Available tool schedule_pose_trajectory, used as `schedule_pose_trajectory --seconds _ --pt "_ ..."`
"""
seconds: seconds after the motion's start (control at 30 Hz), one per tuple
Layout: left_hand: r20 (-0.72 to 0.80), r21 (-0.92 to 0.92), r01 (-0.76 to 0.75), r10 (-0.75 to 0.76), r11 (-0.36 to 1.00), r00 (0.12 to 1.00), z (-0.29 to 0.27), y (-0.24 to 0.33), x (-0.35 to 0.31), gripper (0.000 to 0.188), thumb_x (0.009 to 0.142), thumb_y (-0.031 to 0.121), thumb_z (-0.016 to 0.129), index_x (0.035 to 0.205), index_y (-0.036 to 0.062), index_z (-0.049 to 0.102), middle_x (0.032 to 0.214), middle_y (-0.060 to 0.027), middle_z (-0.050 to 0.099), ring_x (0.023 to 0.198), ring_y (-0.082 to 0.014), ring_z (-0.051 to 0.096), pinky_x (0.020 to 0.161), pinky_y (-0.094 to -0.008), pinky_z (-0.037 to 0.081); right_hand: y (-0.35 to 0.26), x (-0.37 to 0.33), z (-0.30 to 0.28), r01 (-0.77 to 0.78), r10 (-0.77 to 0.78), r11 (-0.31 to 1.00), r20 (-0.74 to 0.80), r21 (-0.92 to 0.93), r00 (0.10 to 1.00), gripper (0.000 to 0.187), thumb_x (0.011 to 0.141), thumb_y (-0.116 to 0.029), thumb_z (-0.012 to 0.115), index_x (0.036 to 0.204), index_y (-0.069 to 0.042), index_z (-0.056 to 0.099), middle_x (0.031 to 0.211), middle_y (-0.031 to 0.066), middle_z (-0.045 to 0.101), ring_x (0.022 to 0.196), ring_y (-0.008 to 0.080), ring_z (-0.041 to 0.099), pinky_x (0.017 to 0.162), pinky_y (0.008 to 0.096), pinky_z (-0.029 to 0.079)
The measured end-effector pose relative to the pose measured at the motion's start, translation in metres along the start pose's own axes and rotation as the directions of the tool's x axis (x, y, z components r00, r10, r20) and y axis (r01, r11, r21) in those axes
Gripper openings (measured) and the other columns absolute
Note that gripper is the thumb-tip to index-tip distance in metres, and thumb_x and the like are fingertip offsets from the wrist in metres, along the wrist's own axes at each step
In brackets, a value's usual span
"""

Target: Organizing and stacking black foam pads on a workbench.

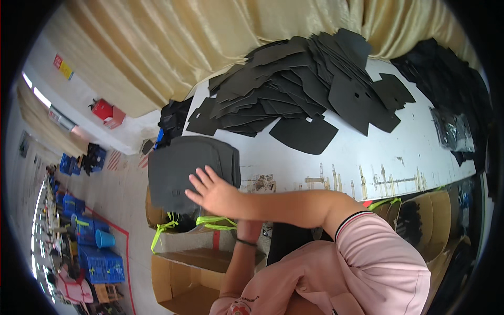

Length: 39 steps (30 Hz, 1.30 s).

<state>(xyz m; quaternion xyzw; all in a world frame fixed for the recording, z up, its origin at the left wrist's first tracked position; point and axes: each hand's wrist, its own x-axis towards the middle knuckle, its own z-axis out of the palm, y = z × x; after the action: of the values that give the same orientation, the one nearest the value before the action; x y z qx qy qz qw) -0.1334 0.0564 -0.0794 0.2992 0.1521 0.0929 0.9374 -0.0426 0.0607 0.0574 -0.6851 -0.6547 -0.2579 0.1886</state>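
A stack of dark grey, round-cornered flat sheets [176, 163] sits at the table's left end, partly overhanging its edge. My right hand [212, 191] reaches across to the left and lies over the top sheet, fingers spread; it grips nothing. My left hand [249, 229], with a black band at the wrist, is just below my right forearm. Its fingers are hidden, so what it touches does not show. A big loose heap of similar black sheets [294, 79] covers the back of the white table [252, 152]. One sheet with a small notch [304, 137] lies at the heap's front.
Cardboard boxes [181, 278] stand below the table, some tied with yellow-green strips [165, 229]. Black cloth [446, 79] and a clear plastic bag [452, 130] lie at the right. Gold curtains [157, 47] hang behind. Blue crates [100, 265] line the floor at left.
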Motion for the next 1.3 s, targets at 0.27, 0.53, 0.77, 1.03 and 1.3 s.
schedule_pose_trajectory --seconds 0.27,0.53,0.77,1.03,1.3 --pt "-0.121 0.038 0.185 -0.179 0.982 0.976 -0.001 -0.010 -0.002 0.027 0.092 0.025 0.056 0.113 0.0077 0.058 0.096 -0.0034 0.063 0.087 -0.0190 0.059 0.080 -0.0369 0.047 0.063 -0.028 -0.042 -0.067 0.096 0.856 -0.029 0.512 0.995 0.051 0.080 -0.014 0.061 0.129 -0.007 0.050 0.138 0.0190 0.042 0.132 0.0348 0.036 0.108 0.0546 0.026" --pt "-0.266 0.402 0.274 -0.175 0.874 0.948 0.020 -0.001 0.012 0.024 0.092 0.024 0.058 0.105 0.0036 0.058 0.083 -0.0100 0.065 0.079 -0.0238 0.066 0.075 -0.0378 0.055 0.222 -0.232 -0.079 -0.913 0.899 0.403 -0.159 -0.067 0.408 0.076 0.069 -0.004 0.073 0.136 -0.011 0.037 0.139 0.0200 0.036 0.133 0.0371 0.032 0.107 0.0553 0.026" --pt "-0.223 0.627 0.414 -0.358 0.660 0.907 0.063 0.021 0.035 0.028 0.092 0.024 0.059 0.111 0.0032 0.056 0.093 -0.0128 0.066 0.077 -0.0237 0.067 0.069 -0.0343 0.056 0.297 -0.330 -0.085 -0.928 0.965 0.231 -0.055 -0.291 0.257 0.073 0.078 -0.004 0.063 0.142 -0.017 0.031 0.147 0.0182 0.032 0.136 0.0329 0.030 0.108 0.0572 0.025" --pt "0.323 0.946 -0.315 0.316 -0.077 0.892 0.079 0.013 0.196 0.031 0.082 0.021 0.070 0.104 0.0014 0.059 0.095 -0.0099 0.061 0.093 -0.0198 0.058 0.079 -0.0312 0.047 0.252 -0.295 -0.161 -0.838 0.821 0.494 -0.443 0.233 0.361 0.030 0.088 -0.001 0.051 0.117 -0.007 0.058 0.104 0.0173 0.064 0.094 0.0343 0.063 0.081 0.0366 0.050" --pt "0.391 0.631 -0.238 -0.038 0.738 0.920 0.170 -0.075 0.195 0.038 0.089 0.010 0.063 0.125 0.0048 0.052 0.115 -0.0036 0.058 0.104 -0.0106 0.054 0.093 -0.0241 0.041 0.234 -0.352 -0.178 -0.513 0.944 0.231 -0.063 0.827 0.324 0.027 0.092 -0.005 0.056 0.118 0.001 0.057 0.103 0.0034 0.063 0.096 0.0081 0.056 0.085 0.0251 0.046"
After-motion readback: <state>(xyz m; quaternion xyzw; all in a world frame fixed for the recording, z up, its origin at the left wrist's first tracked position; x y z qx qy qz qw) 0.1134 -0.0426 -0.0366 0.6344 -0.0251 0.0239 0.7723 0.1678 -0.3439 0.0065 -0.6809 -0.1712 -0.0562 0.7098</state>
